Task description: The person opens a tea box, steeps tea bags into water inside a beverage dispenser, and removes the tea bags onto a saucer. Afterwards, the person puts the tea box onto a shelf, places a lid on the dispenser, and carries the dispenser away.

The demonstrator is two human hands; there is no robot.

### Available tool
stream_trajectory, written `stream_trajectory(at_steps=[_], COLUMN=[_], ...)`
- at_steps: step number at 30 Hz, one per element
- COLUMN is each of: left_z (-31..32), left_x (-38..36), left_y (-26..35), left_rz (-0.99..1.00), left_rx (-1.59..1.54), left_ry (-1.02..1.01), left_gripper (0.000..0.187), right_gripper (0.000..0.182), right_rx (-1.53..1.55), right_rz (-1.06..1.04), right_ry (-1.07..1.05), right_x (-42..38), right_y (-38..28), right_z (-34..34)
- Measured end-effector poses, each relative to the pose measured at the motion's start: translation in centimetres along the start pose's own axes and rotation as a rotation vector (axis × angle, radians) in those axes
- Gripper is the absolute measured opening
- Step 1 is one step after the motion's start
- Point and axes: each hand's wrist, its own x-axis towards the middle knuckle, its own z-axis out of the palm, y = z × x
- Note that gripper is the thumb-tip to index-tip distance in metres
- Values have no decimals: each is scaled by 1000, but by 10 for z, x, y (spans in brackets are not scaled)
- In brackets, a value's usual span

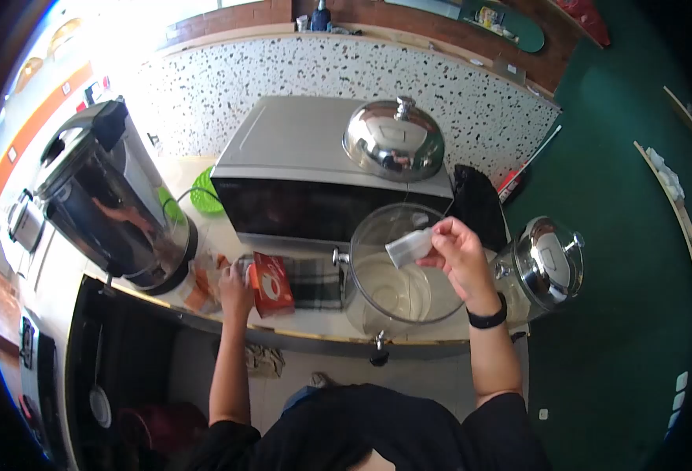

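Note:
My right hand, with a black band on its wrist, pinches a small white paper sachet, like a tea bag. It is over the open mouth of a clear glass drink dispenser with a metal tap at its front. A little pale liquid seems to lie at the bottom. My left hand is curled at the left edge of a red box with a cup picture, apparently gripping it; its fingertips are partly hidden. Crumpled orange and clear packaging lies just left of that hand.
Behind the dispenser stands a silver microwave with a domed metal lid on top. A large dark water boiler is at the left. Another lidded dispenser stands right, near the counter's end. A checked cloth lies beside the box.

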Motion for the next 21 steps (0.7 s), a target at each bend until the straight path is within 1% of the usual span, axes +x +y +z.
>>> stream_trajectory(at_steps=[1, 2, 3, 4, 5, 7, 9, 11, 12, 15, 17, 19, 20, 21], left_z=[-16, -26, -38, -59, -68, -76, -78, -72, -72, -58, -51, -49, -47, -44], left_x=[3, 3, 5, 6, 10, 19, 25, 24, 22, 19, 19, 20, 22, 24], left_y=[26, 47, 70, 108, 130, 166, 198, 226, 233, 235, 240, 247, 249, 251], left_rz=[10, 64, 123, 224, 248, 223, 382, 697, 680, 620, 506, 500, 459, 414], left_rx=[54, -2, -55, -50, -117, -540, -716, -708, -712, -739, -785, -763, -791, -815], left_ry=[82, 111, 138, 193, 171, -117, -369, -419, -476, -454, -481, -420, -421, -420], left_gripper=[30, 26, 23, 20, 19, 19, 19, 17, 16, 12, 7, 8, 9, 9], right_gripper=[8, 7, 6, 6, 7, 7, 6, 6, 7, 7, 6, 5, 5, 7], right_rx=[-32, -75, -140, -153, -169, -206, -287, -406, -444, -596, -653, -699, -777, -745], right_rz=[-20, -27, -24, -48, -67, -114, -138, -151, -183, -208, -237, -260, -303, -292], right_ry=[24, 44, 53, 41, 33, 34, 21, 5, 19, -17, 21, 55, 87, 117], right_x=[-2, -5, -10, -15, -18, -21, -24, -24, -21, -19, -17, -12, -10, -6], right_y=[3, 7, 5, 7, 7, 9, 6, 3, 5, -5, -10, -14, -20, -22], right_z=[1, 2, 9, 16, 21, 34, 47, 58, 59, 60, 55, 46, 39, 29])
